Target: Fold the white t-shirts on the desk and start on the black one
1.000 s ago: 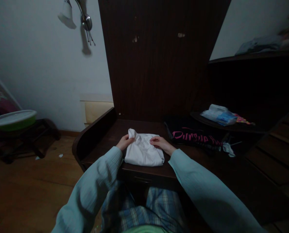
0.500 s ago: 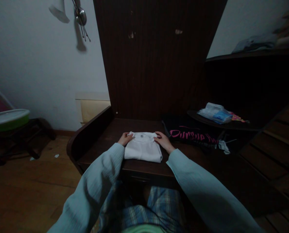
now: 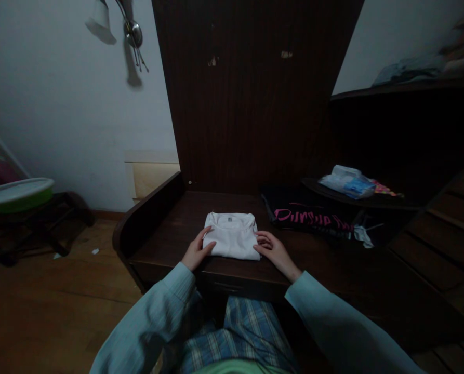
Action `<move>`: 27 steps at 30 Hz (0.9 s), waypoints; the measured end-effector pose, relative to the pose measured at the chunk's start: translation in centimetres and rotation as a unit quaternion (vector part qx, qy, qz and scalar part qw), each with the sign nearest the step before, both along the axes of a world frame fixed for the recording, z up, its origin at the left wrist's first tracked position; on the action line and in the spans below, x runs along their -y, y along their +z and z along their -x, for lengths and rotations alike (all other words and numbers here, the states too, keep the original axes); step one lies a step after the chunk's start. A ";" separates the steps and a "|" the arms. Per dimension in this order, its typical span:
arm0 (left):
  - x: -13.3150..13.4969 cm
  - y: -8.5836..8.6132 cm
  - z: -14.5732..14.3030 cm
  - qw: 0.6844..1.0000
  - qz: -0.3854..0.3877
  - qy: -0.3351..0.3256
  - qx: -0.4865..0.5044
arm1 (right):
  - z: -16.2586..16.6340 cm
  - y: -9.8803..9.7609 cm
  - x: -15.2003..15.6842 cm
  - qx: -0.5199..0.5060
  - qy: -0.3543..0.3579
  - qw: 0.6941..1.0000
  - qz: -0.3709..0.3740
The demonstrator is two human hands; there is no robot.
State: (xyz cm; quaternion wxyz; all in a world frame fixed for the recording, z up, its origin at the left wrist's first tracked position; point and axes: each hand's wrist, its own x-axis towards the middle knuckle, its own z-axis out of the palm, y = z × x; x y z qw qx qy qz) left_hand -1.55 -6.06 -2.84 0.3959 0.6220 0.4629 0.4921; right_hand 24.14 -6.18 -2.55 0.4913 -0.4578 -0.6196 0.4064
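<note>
A white shirt [image 3: 234, 241], folded into a neat rectangle, was laid flat near the front edge of a dark wooden desk [image 3: 159, 234], with its neckline turned toward the back panel. Inside the collar a small dark label [image 3: 229, 219] could be seen, but its print was too small to be read.

The shirt's left edge was touched by the left hand [image 3: 196, 251], which was held open, thumb and fingers spread apart. The right edge was met by the fingertips of the right hand [image 3: 276, 253], which was held loosely open, its fingers slightly bent; no cloth was seen pinched in either.

To the right of the shirt, a black cloth [image 3: 294, 201] was marked with large pink lettering [image 3: 284, 214]; the first word could be read as something like "Pursue", while the rest was blurred and partly lost. Above it, on a small rounded shelf [image 3: 317, 188], a white-and-blue packet [image 3: 348, 183] was placed, its printing not legible. At the far left, a green basin [image 3: 32, 200] was supported on a dark stool [image 3: 70, 205].
</note>
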 end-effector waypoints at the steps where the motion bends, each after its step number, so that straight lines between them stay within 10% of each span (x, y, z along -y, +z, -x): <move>1: 0.0 0.0 -0.1 1.000 -0.015 0.011 -0.004 | 0.0 0.0 0.0 -0.018 -0.001 1.000 -0.001; 8: -0.5 -0.6 -0.3 0.995 0.009 0.098 -0.025 | 0.4 -0.1 -0.1 -0.006 -0.013 0.987 0.157; 15: -0.7 -0.1 -0.9 0.981 0.003 0.169 -0.099 | 1.5 0.2 0.0 -0.059 0.014 0.993 0.099; 27: 0.4 1.9 1.1 0.967 0.038 -0.058 -0.244 | -1.4 2.3 -1.2 0.209 0.105 0.969 0.084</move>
